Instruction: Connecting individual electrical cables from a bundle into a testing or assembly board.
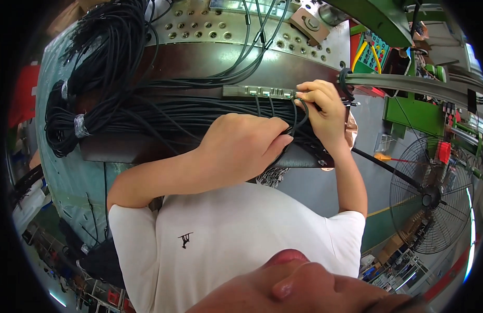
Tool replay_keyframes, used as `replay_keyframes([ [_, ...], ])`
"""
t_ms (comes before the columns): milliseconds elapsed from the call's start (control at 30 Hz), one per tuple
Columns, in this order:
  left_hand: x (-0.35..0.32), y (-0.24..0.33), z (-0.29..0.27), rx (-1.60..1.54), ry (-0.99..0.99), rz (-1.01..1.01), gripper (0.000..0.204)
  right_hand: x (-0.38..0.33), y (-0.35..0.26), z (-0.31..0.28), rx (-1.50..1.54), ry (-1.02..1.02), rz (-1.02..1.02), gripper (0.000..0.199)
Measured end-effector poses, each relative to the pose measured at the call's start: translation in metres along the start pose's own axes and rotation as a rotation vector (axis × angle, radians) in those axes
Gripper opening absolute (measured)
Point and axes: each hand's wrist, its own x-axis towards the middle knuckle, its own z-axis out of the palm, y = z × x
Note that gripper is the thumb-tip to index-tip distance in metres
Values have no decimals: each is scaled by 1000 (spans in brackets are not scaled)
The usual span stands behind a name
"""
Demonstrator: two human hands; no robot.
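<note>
A narrow metal fixture bar (236,92) with slots lies on the dark bench top in front of me. Thin black cables run into the slots, with small light-coloured ends showing there. My right hand (325,109) is closed at the bar's right end, fingertips pinching the end of a black cable (304,121). That cable curves down toward my left hand (242,140), whose thumb and forefinger are pressed together on it. The left hand's other fingers are curled and partly hidden. A long bundle of black cables (168,112) passes beneath and behind both hands.
Tied coils of black cable (80,125) lie at the left. Beyond the bar stands a perforated metal plate (199,26) with a bolted block (310,25). More cables hang from above. A green machine frame (377,18) rises at the far right, and a caged fan (430,198) stands nearer on the right.
</note>
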Motion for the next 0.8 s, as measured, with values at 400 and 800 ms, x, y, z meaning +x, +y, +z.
replay_keyframes([
  [400, 77, -122, -56, -467, 407, -302, 34, 31, 21, -23, 452, -295, 335, 6],
  [800, 125, -90, -20, -1216, 5, -522, 45, 212, 239, 35, -491, 29, 38, 22],
])
